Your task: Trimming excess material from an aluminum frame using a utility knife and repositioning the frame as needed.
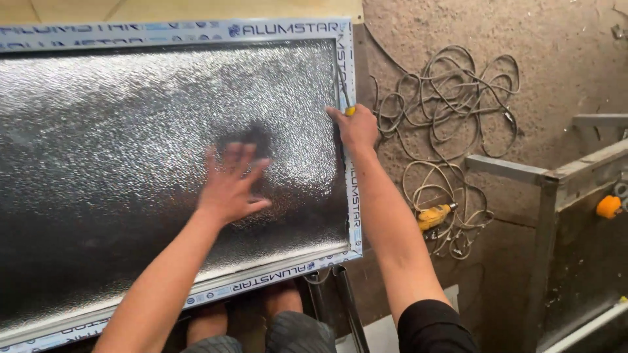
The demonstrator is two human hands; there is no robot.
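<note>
A textured glass pane (131,163) sits in a frame (352,196) wrapped in film. The left hand (230,186) lies flat on the pane, fingers spread, holding nothing. The right hand (356,127) grips a yellow-handled tool (345,98) at the frame's right edge. Beyond, a tangled cable (451,98) lies on the floor.

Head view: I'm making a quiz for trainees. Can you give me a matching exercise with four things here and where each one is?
Things:
1. left hand
2. right hand
3. tangled cable
4. yellow tool

Places:
A. on the dirt floor, amid cable loops
B. flat on the textured glass pane
C. at the frame's right edge, gripping a yellow-handled tool
D. heaped on the floor right of the frame

Pairs: 1-B, 2-C, 3-D, 4-A
</note>
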